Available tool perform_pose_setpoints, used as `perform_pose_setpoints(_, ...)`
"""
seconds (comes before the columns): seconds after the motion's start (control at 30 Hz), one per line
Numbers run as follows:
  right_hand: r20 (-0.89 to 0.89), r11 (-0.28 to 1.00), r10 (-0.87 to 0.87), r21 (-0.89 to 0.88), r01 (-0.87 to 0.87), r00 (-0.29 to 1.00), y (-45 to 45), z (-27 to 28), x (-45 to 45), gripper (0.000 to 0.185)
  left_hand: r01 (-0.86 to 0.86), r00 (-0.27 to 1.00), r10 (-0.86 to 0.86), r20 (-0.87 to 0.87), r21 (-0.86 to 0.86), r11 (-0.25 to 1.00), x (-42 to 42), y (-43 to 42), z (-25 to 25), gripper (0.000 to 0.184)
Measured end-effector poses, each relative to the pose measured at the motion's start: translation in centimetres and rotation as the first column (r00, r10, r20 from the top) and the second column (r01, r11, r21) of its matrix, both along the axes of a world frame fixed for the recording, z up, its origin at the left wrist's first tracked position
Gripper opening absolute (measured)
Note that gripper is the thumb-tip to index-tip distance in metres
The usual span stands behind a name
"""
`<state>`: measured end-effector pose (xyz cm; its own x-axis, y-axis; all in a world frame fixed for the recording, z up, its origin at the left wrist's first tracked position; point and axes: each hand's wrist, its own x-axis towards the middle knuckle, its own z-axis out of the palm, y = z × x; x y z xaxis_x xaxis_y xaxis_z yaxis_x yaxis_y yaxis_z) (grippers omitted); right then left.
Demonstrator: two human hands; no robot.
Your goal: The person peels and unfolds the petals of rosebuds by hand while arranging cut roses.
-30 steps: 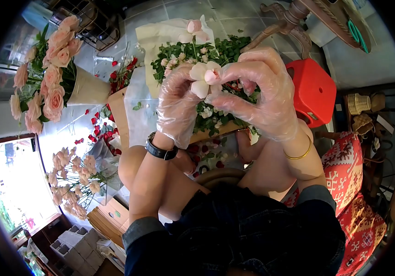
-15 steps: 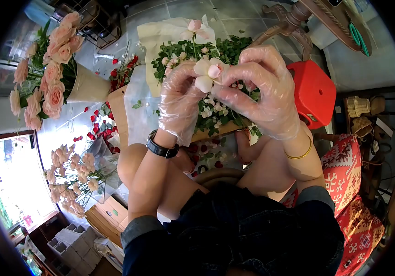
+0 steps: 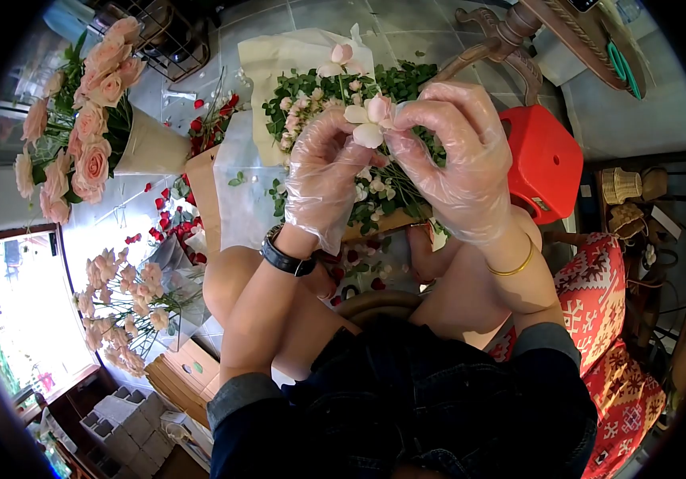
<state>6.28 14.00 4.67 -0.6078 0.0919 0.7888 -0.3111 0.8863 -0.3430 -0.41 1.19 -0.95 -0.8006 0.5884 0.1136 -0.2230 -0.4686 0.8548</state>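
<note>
Both of my hands wear clear plastic gloves and meet at a pale pink rose with its outer petals folded back. My left hand is closed around the rose just below its bloom; its fingers hide most of the stem. From the other side my right hand pinches at the bloom's edge with thumb and forefinger, seemingly on an outer petal. Behind the hands another pink rose stands above a heap of leafy stems with small pale roses, which lies on cream paper.
A bucket of pink roses stands at the left, with a wrapped bunch of paler roses below it. Red petals litter the tiled floor. On the right are a red stool, a carved table leg and a patterned cushion.
Both hands have shifted slightly with the rose, which has turned a little and moved right. My left hand has moved right, and its thumb shows more clearly.
</note>
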Motion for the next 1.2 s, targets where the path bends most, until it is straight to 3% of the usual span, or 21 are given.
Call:
perform_pose_setpoints(0.33,-0.103,0.991,0.096,0.098,-0.086,0.99,0.5,-0.6,-0.6,0.024,0.039,0.999,-0.041,0.035,0.039,0.998,0.0,-0.3,0.4,0.022)
perform_pose_setpoints(0.47,-0.041,0.994,0.105,0.039,-0.103,0.994,0.7,-0.3,-0.2,0.026,0.023,1.0,-0.024,0.017,0.054,0.998,0.1,-0.6,0.7,0.025)
perform_pose_setpoints(0.6,-0.079,0.985,0.141,0.11,-0.132,0.987,0.7,-0.1,-0.2,0.027,0.014,1.0,-0.014,0.01,0.047,0.999,0.1,-0.6,0.8,0.028)
perform_pose_setpoints(0.67,-0.071,0.979,0.165,0.136,-0.155,0.984,0.7,-0.1,-0.2,0.027,0.013,1.0,-0.01,-0.024,0.128,0.992,0.2,-0.5,0.6,0.029)
perform_pose_setpoints(0.77,-0.072,0.946,0.26,0.218,-0.239,0.963,0.8,-0.1,-0.3,0.029,-0.056,0.998,0.055,0.014,0.07,0.996,0.2,-0.7,0.8,0.03)
perform_pose_setpoints(0.9,-0.063,0.951,0.293,0.124,-0.284,0.954,0.9,0.4,-0.1,0.023,-0.035,0.989,0.06,-0.133,0.185,0.982,-0.8,-1.3,0.1,0.03)
perform_pose_setpoints(1.0,-0.083,0.966,0.257,0.045,-0.254,0.963,1.0,0.7,-0.1,0.015,-0.003,1.0,0.009,-0.03,0.204,0.979,-0.9,-2.0,0.9,0.034)
perform_pose_setpoints(1.07,0.268,0.96,0.145,-0.273,-0.069,0.953,1.1,0.8,-0.1,0.013,0.057,0.997,-0.039,-0.067,0.293,0.954,-1.1,-2.4,1.4,0.03)
perform_pose_setpoints(1.1,0.371,0.951,0.194,-0.298,-0.081,0.908,1.9,-0.5,-0.6,0.027,0.056,0.995,-0.03,-0.093,0.298,0.953,-1.3,-2.5,1.9,0.028)
perform_pose_setpoints(1.13,0.361,0.951,0.209,-0.293,-0.102,0.909,2.3,-1.6,-0.6,0.027,0.052,0.994,-0.022,-0.103,0.299,0.953,-1.1,-2.7,2.2,0.027)
perform_pose_setpoints(1.2,0.677,0.921,0.36,-0.369,-0.128,0.642,2.3,-2.9,-0.8,0.049,0.003,0.99,0.039,-0.139,0.289,0.957,-1.1,-2.8,2.8,0.025)
